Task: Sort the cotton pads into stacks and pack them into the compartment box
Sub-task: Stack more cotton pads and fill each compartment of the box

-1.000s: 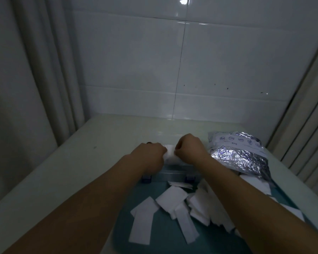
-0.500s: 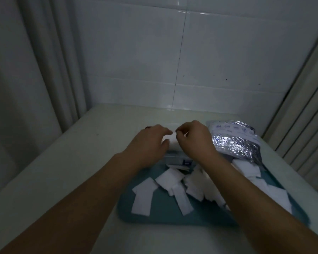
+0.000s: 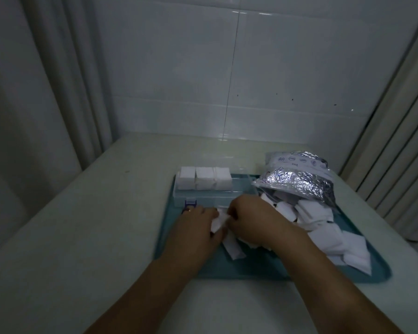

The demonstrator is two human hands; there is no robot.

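- Near the front edge of the tabletop [image 3: 58,237] sits a teal tray [image 3: 251,271], and both forearms reach over it.
- The left hand [image 3: 193,225] and right hand [image 3: 249,218] meet at the middle of the tray, fingers closed, pinching one white cotton pad [image 3: 219,221] between them; the picture is blurred there, so the exact finger hold is unclear.
- Loose cotton pads [image 3: 336,239] lie scattered over the tray's right side, spilling from a silver foil bag [image 3: 297,179] at its far right corner.
- At the tray's far left stands the clear compartment box [image 3: 203,196], with three white stacks [image 3: 204,178] side by side in its back row.
- The pads look very light, soft and floppy. They will likely bend or shift if squeezed, so hold a stack gently by opposite edges and keep it squared.
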